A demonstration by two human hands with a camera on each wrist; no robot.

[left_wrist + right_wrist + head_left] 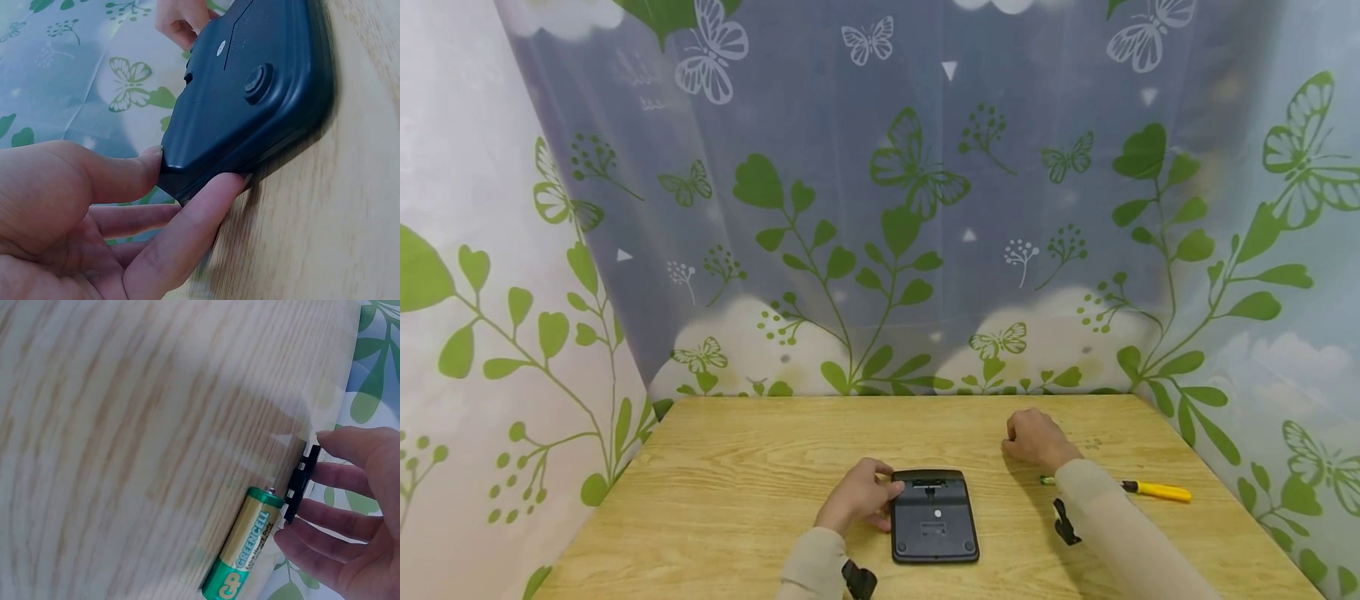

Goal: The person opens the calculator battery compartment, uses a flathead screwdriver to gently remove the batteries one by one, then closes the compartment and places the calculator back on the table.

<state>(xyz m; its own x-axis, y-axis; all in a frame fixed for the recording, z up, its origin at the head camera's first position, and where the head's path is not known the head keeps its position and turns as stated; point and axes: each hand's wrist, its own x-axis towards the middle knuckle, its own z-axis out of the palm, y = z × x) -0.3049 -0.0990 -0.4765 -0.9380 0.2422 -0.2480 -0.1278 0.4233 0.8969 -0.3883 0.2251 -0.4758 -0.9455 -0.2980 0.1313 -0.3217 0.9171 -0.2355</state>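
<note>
A black desktop calculator lies face down on the table, its battery compartment uncovered near the far edge. My left hand pinches its left side, thumb on the back and index finger along the lower edge in the left wrist view. Farther right, my right hand is low over the table. The right wrist view shows its thumb and fingertips about a small black battery cover, which stands close to the tabletop. Right beside that cover lies a green and gold GP battery.
A screwdriver with a yellow handle lies on the wooden table at the right, partly hidden by my right sleeve. A patterned curtain with leaves and butterflies hangs behind the table's far edge.
</note>
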